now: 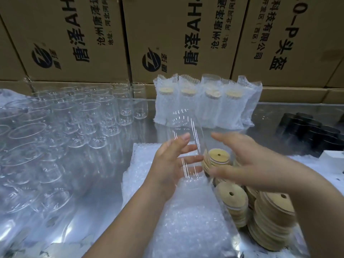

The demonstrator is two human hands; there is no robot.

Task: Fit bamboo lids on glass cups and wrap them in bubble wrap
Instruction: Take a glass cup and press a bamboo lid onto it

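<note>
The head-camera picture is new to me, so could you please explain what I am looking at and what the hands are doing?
There is no machine here: a camera worn on a person's head looks down at their two bare hands. The left hand holds a clear glass cup, blurred by motion; the right hand is open beside it. Under them lies a pile of bubble wrap on a shiny metal table. Unwrapped glass cups stand to the left, stacks of bamboo lids to the right, and wrapped, lidded cups stand at the back before cardboard boxes.
</note>
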